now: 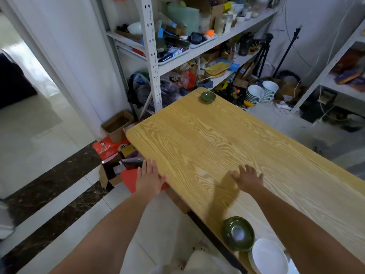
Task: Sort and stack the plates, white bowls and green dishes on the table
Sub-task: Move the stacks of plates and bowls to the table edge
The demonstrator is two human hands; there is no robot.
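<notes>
The table [217, 139] is pale matt wood grain; the green dishes [238, 233] and white bowls [268, 256] on it look glossy; the shelf [150, 46] beyond it is metal

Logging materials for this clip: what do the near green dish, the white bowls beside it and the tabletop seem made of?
Near green dish: likely glazed ceramic; dark gloss with a bright highlight inside. White bowls: probably glazed ceramic, possibly melamine; smooth, shiny white. Tabletop: wood or wood-look laminate; bold pale grain, soft sheen.
</notes>
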